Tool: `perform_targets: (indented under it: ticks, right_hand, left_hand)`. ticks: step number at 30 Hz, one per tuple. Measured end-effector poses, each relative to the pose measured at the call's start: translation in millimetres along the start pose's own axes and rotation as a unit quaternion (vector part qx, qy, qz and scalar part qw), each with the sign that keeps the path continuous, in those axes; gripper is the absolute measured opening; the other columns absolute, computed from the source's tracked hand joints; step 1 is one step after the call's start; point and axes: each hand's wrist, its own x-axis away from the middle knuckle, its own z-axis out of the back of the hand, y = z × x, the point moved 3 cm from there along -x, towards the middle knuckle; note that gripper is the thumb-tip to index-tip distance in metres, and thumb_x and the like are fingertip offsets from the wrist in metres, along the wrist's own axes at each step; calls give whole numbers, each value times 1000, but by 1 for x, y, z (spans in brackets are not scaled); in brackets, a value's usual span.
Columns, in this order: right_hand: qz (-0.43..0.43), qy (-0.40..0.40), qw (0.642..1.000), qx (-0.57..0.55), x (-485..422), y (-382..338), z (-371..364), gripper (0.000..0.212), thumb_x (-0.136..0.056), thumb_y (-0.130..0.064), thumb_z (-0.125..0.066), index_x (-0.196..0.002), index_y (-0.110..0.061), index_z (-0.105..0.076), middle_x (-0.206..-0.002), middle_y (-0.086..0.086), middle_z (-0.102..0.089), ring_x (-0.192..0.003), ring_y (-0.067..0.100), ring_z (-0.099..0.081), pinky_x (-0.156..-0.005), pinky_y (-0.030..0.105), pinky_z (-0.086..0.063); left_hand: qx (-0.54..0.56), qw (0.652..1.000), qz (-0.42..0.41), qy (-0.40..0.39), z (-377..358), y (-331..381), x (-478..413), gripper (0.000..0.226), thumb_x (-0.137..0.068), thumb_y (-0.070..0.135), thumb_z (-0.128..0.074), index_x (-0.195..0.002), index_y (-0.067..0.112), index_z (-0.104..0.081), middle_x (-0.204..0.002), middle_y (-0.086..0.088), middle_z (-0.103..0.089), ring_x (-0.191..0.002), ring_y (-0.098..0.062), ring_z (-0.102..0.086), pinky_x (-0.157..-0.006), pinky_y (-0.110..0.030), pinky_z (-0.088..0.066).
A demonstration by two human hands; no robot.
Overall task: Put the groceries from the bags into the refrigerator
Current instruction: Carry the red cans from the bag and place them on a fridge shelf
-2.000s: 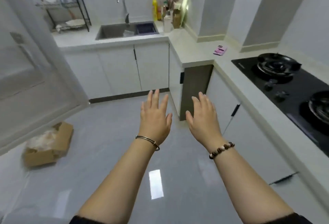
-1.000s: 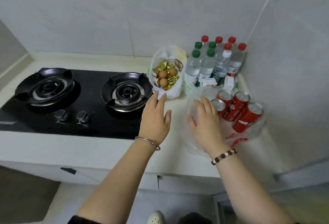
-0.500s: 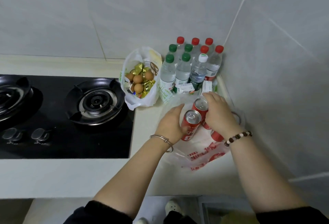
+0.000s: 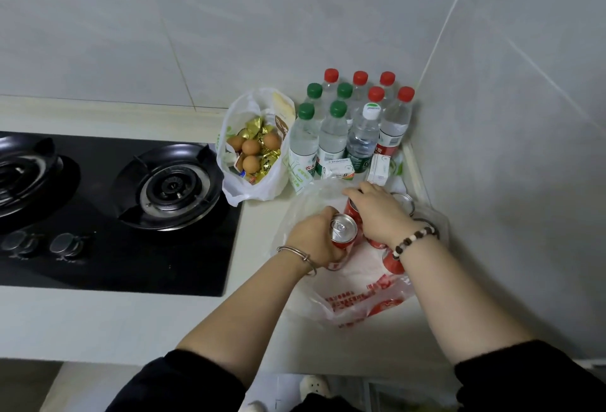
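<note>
Groceries are sitting low and right of centre in the frame: red aluminium drink cans (image 4: 392, 261) are lying in a crumpled clear plastic bag with red print (image 4: 364, 300) on the pale countertop (image 4: 108, 323). The left hand (image 4: 314, 241) is wrapping around one upright red can with a silver top (image 4: 342, 231), and the right hand (image 4: 382, 211) is curling over a second red can (image 4: 352, 208) beside it (mostly hidden under the fingers). Lifting both together risks the loose film snagging and dragging the other cans off the near edge. Above them, the clear water bottles with red and green caps (image 4: 354, 123) and the white bag of brown eggs and gold-wrapped sweets (image 4: 252, 152) are standing close; a careless elbow could be toppling either.
</note>
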Motion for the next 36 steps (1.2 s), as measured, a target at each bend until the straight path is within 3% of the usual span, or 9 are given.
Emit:
perform_targets:
  ticks: [6,10,14,16,19,23,26,31,36]
  right_hand:
    - [28,24,999,-3,2,-3,5,51,-73,-1,-60,-120,-19,-51,-117,1,-46,-107,22,-47,-80,24,-34]
    - [0,62,995,-78,5,-15,23,48,-69,-13,-69,-114,-21,-51,-108,0,-44,-88,22,-54,-71,34,-48]
    - [4,112,983,-148,8,-32,54,59,-70,-19,-73,-123,-22,-48,-116,-1,-43,-97,21,-55,-73,27,-41]
    - [16,133,969,-207,6,-45,67,73,-69,-18,-76,-133,-22,-43,-129,-2,-42,-112,19,-51,-83,26,-41]
    - [31,153,946,-284,2,-71,81,89,-66,-17,-80,-143,-22,-35,-139,0,-41,-126,19,-43,-98,30,-37]
    - [73,181,907,-374,-8,-117,92,85,-61,-19,-83,-137,-21,-45,-132,-2,-52,-121,17,-49,-100,34,-42]
    - [112,154,888,-418,-14,-162,97,80,-60,-16,-86,-132,-17,-50,-126,-5,-54,-115,12,-51,-100,30,-41]
    - [217,57,840,-493,-12,-241,90,51,-59,-13,-86,-105,-24,-66,-95,-11,-69,-89,6,-65,-79,28,-54]
    - [339,-61,780,-523,18,-332,73,51,-57,-10,-86,-101,-28,-68,-95,-9,-72,-90,7,-67,-85,34,-54]
  left_hand:
    - [29,998,3,51,30,-11,9,58,-63,31,-78,-113,20,-51,-99,-1,-67,-89,-24,-62,-76,-34,-51]
    - [95,989,-7,113,60,-10,18,55,-60,24,-82,-108,19,-55,-95,4,-66,-88,-16,-62,-76,-25,-49]
    - [150,973,-4,173,91,-9,32,55,-60,18,-82,-107,22,-54,-93,10,-60,-87,-9,-59,-69,-8,-42]
    - [173,965,-7,199,105,-12,40,57,-60,18,-84,-109,22,-54,-95,10,-62,-87,-7,-59,-69,-3,-41]
    - [224,944,1,243,127,-20,55,59,-61,18,-85,-111,26,-55,-99,10,-64,-89,-1,-62,-74,-8,-46]
    - [309,897,25,314,156,-39,85,53,-64,12,-83,-110,24,-58,-100,7,-68,-88,-1,-65,-76,-16,-51]
    - [325,869,52,369,178,-60,122,48,-68,11,-81,-109,24,-59,-98,9,-68,-87,1,-65,-76,-16,-52]
    - [343,804,109,473,194,-95,207,45,-69,9,-79,-108,25,-62,-98,8,-70,-88,-1,-66,-73,-15,-51]
    - [328,726,186,575,190,-113,307,38,-72,11,-77,-102,29,-62,-98,7,-70,-92,-7,-65,-76,-19,-49]
